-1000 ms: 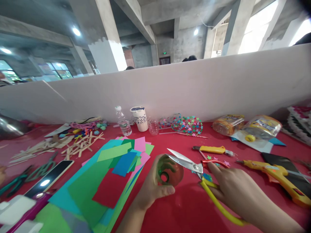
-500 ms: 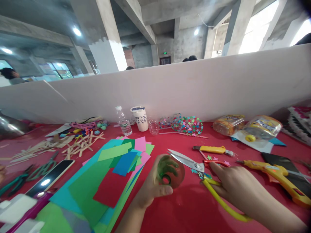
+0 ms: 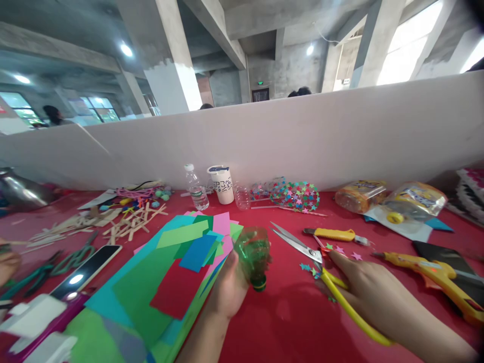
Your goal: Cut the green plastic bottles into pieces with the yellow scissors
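My left hand [image 3: 230, 287] is closed round the cut-off top of a green plastic bottle [image 3: 254, 252], its neck pointing down toward me and its wide end away. To the right, my right hand [image 3: 359, 290] grips a pair of scissors [image 3: 308, 249] with yellow handles, the blades slightly apart and pointing at the far left. The blades are apart from the bottle piece. Small star sequins [image 3: 310, 270] lie on the red table [image 3: 287, 322] beside the scissors. Beyond my right hand is a yellow utility knife [image 3: 335, 234].
Coloured paper sheets [image 3: 139, 297] spread at left, near a phone [image 3: 86, 272] and wooden sticks [image 3: 136, 222]. A yellow glue gun [image 3: 434, 277] lies at right. A water bottle [image 3: 197, 189], a white cup [image 3: 221, 185] and orange plastic bottle parts [image 3: 359, 196] stand along the white partition [image 3: 264, 146].
My left hand has turned the bottle piece, so its neck now points down and its side shows. The scissor blades have opened a little.
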`<state>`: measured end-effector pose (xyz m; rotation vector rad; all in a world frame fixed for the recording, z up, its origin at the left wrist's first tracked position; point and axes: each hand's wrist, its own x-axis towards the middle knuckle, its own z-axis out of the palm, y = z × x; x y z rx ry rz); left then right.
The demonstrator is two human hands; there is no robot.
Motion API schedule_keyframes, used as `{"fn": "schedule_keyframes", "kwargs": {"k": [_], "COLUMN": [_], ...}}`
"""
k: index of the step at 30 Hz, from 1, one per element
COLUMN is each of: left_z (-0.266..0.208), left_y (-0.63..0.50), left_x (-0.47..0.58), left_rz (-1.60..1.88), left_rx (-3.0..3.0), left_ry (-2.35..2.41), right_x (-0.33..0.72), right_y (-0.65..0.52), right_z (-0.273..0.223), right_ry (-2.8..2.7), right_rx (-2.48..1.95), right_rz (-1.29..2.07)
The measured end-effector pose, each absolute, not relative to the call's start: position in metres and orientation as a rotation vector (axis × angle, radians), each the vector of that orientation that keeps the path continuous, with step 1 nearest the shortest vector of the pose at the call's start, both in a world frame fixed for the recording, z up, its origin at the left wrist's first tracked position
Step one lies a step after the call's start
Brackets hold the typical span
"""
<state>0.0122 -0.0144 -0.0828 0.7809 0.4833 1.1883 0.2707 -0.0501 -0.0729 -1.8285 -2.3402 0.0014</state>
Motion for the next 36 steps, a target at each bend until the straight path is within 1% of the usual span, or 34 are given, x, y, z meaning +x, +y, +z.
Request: {"fn": "schedule_keyframes", "kwargs": {"k": [7, 14, 17, 22, 25, 28, 32, 36], "left_z": [-0.086, -0.076, -0.058, -0.002, 0.024, 0.034, 0.035, 0.036], "left_y": [-0.015, -0.008, -0.001, -0.003, -0.011, -0.016, -0.018, -0.017], "left_x": [0.014, 0.014, 0.012, 0.019, 0.028, 0.035, 0.037, 0.039], "left_rz": [1.194, 1.347, 1.392, 1.39, 1.475, 1.443, 1.448, 1.482], "left_rx": [0.861, 0.887, 0.898, 1.099, 1.237, 1.304, 1.297, 1.281], "left_ry": [0.63, 0.756, 0.785, 0.723, 0.659, 0.602, 0.571, 0.594], "right_x": [0.273, 0.272, 0.272, 0.275, 0.277, 0.278, 0.281, 0.284], "right_y": [-0.05, -0.046, -0.045, -0.045, -0.047, -0.048, -0.047, -0.049], "right_z": [-0.072, -0.068, -0.066, -0.061, -0.058, -0.056, -0.055, -0.056], "right_ry": [-2.311, -2.273, -2.261, -2.212, -2.185, -2.161, -2.158, -2.154], "right_rx": [-1.902, -1.96, -1.951, -1.933, -1.933, -1.914, -1.876, -1.855], "right_rz": [0.117, 0.219, 0.247, 0.25, 0.264, 0.217, 0.124, 0.118]}}
